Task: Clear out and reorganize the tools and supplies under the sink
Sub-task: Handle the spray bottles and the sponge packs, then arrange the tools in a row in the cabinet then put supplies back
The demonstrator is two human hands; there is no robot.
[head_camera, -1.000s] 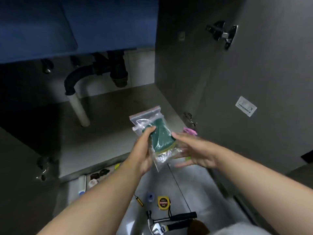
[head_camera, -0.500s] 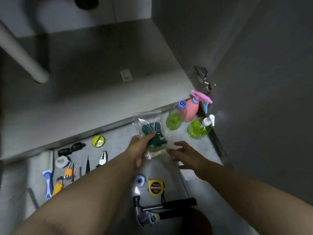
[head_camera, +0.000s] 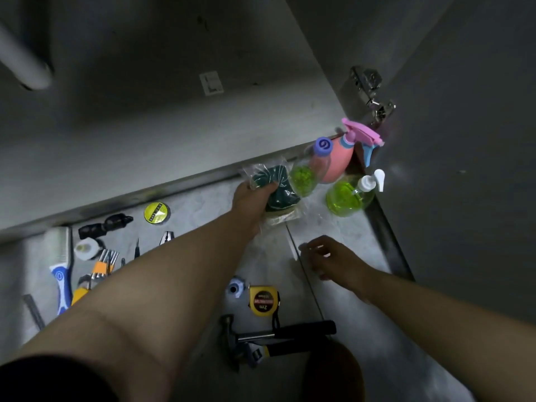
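Two hands: out over floor (head_camera: 348, 236).
L hand (head_camera: 251, 203): fingers grip sponge bag (head_camera: 277, 195), just beside green bottle (head_camera: 304, 179).
R hand (head_camera: 330, 259): nearer, fingers loosely curled, holding nothing.

Only 1 view is given, taken by a wide-angle camera worn on the head. It is aimed forward and steeply down at the floor (head_camera: 203, 207) and the cabinet base (head_camera: 145, 126), both seen from near; the open cabinet door (head_camera: 464, 140) is caught along the right side.
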